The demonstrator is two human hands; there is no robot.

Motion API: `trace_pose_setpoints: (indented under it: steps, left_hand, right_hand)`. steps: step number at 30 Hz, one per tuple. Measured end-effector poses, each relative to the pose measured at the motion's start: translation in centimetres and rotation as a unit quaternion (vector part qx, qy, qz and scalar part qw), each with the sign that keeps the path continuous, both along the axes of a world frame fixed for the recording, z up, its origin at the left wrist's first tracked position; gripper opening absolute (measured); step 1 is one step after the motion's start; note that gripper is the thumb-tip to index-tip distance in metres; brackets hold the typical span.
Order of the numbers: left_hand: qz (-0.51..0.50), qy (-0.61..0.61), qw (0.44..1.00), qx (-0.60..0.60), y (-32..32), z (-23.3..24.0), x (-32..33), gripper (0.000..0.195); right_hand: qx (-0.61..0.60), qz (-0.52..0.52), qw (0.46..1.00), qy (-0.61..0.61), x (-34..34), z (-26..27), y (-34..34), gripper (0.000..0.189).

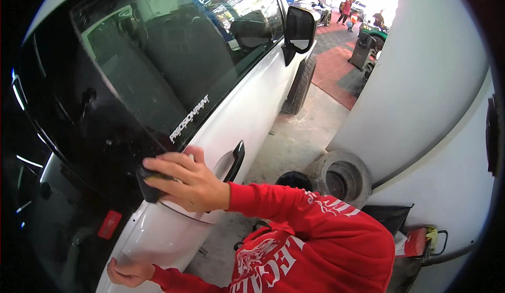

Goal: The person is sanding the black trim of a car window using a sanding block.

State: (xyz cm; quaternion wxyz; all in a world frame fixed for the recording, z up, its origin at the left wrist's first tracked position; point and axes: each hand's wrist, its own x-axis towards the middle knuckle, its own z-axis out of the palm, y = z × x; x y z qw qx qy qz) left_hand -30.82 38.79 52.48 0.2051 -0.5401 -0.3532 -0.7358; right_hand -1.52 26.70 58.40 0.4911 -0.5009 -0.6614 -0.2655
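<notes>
In the head view my right hand [189,178] grips a dark block or pad [152,186], pressed on the black surface beside the side window [158,68] of a white car. Just right of it is the door's black handle [236,161]. Near the bottom left, my left hand [130,273] rests at the white body panel [158,234], its fingers curled loosely; whether they touch the panel cannot be told. A small red pad or block [109,225] lies on the dark glass above the left hand. White lettering marks the window's lower edge.
Beside the car stand a black bucket [295,179] and a stack of grey tires [341,178]. A side mirror [300,29] and front tire [302,84] stick out further ahead. A white curved panel [414,68] bounds the right. A red container [415,242] is behind me; people are far off.
</notes>
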Motion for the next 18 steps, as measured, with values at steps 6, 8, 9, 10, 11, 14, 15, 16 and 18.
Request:
trace_pose_setpoints:
  steps: [6, 8, 9, 10, 11, 14, 15, 16, 18]
  left_hand:
    - [-0.262, 0.028, 0.958, -0.111, -9.2, 1.0, 8.0, 0.029]
    - [-0.478, 0.095, 0.844, -0.225, -12.8, 0.1, 12.0, 0.031]
    - [-0.522, 0.074, 0.791, -0.31, -14.7, -0.8, 14.3, 0.031]
    - [-0.56, 0.058, 0.737, -0.374, -16.4, -1.6, 16.7, 0.033]
    - [-0.576, 0.065, 0.734, -0.354, -17.7, -2.1, 18.2, 0.033]
    - [-0.638, 0.046, 0.647, -0.415, -20.2, -3.0, 21.5, 0.041]
    - [-0.627, 0.077, 0.637, -0.442, -20.8, -3.2, 22.2, 0.042]
    - [-0.62, 0.101, 0.631, -0.456, -21.4, -3.3, 22.6, 0.043]
    - [-0.605, 0.129, 0.623, -0.478, -22.5, -3.6, 23.2, 0.042]
  right_hand:
    - [-0.05, 0.088, 0.991, 0.092, 2.5, -3.6, -8.4, 0.051]
    - [-0.084, 0.088, 0.967, 0.224, 3.2, -6.0, -10.7, 0.052]
    - [-0.108, 0.078, 0.965, 0.227, 3.5, -7.1, -11.8, 0.052]
    - [-0.123, 0.053, 0.96, 0.246, 3.9, -8.2, -12.8, 0.051]
    - [-0.138, 0.028, 0.954, 0.265, 4.3, -9.2, -13.8, 0.05]
    - [-0.173, 0.01, 0.945, 0.278, 5.5, -11.3, -16.6, 0.048]
    - [-0.186, 0.014, 0.934, 0.305, 5.8, -11.7, -17.5, 0.047]
    - [-0.191, 0.015, 0.932, 0.309, 6.1, -11.9, -18.3, 0.047]
    - [-0.214, -0.003, 0.915, 0.341, 6.8, -12.3, -19.8, 0.048]
